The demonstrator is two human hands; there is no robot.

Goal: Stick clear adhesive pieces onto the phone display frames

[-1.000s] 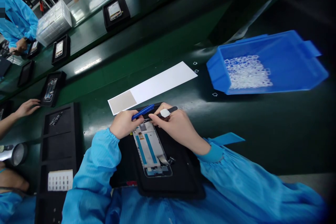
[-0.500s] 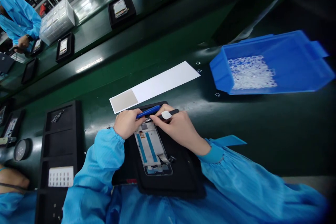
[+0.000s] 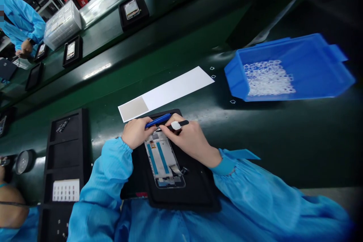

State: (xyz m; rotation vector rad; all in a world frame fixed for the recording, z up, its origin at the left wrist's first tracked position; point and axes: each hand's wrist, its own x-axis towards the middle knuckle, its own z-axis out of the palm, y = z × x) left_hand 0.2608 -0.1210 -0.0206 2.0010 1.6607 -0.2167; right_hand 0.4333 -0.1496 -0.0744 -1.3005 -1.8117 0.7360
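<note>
An opened phone (image 3: 163, 159) lies in a black padded tray (image 3: 195, 193) in front of me, its metal inside facing up with two blue strips. My left hand (image 3: 135, 132) is closed around a blue pen-shaped tool (image 3: 159, 120) that slants across the phone's far end. My right hand (image 3: 191, 138) pinches slim black tweezers (image 3: 185, 123) wrapped in white tape, with their tips hidden by my fingers. Both hands meet at the far end of the phone, where small parts are partly covered. A loose flex piece (image 3: 176, 170) sticks up near the phone's closer end.
Beyond the tray lies a white strip (image 3: 178, 89) with a grey patch. At right, a blue bin (image 3: 312, 79) holds many small white frames; several lie beside it. A divided black tray (image 3: 65, 159) stands left. Co-workers in blue sleeves (image 3: 22, 17) are at left.
Both hands stay at the phone's far end, gripping the same tools. My right hand and its tweezers have shifted slightly left; the whole view has moved a little.
</note>
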